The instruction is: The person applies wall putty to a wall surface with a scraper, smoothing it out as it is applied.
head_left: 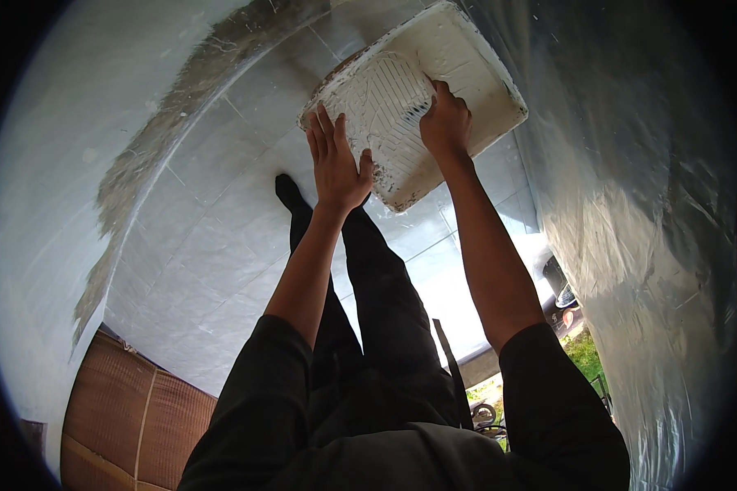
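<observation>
Ribbed, white-crusted tray (389, 102) toward one o'clock in my feed, crinkled translucent sheeting (643, 237) at three, left hand (340, 173) spread open at the tray's eight-o'clock edge, right hand (448, 123) curled over it, whether gripping anything I can't tell

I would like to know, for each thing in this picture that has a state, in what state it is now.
Tray: smeared with whitish, paint-like material; rim stained.
Left hand: open, fingers spread, at the tray's left side.
Right hand: fingers curled, over the tray; whether it grips anything is unclear.
Plastic sheet: hanging, wrinkled, translucent.
Wall: pale, with a rough dark band along its lower part.
</observation>
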The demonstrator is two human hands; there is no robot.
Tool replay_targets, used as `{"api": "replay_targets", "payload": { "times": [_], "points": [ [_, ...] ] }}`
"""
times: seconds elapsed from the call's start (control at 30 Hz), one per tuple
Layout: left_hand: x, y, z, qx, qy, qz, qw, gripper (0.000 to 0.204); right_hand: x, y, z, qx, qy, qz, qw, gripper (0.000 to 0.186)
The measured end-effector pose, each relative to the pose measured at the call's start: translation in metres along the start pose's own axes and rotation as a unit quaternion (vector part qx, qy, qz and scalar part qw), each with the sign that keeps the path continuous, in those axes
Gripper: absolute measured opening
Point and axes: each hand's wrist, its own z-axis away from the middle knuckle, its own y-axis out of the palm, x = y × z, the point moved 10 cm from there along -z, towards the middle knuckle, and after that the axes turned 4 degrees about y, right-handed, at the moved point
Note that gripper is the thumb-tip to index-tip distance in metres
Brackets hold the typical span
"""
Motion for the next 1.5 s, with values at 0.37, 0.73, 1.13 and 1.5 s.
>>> {"api": "replay_targets", "payload": {
  "times": [0.37,0.73,1.13,1.5],
  "points": [
    [0.006,-0.004,0.004,0.003,-0.006,0.031,1.0,0.077,0.02,0.011,0.082,-0.041,-0.114,-0.041,0.992,0.045],
    [0.003,0.0,-0.001,0.012,-0.001,0.025,1.0,0.075,0.039,-0.003,-0.016,-0.066,-0.107,-0.14,0.982,0.035],
    [0.009,-0.004,0.003,0.001,0.0,0.028,1.0,0.067,0.06,-0.01,0.015,-0.149,-0.136,-0.124,0.972,0.041],
    [0.008,-0.002,0.003,-0.001,0.012,0.053,0.999,0.066,0.061,0.026,0.048,-0.083,-0.172,-0.043,0.981,0.05]
  ]
}}
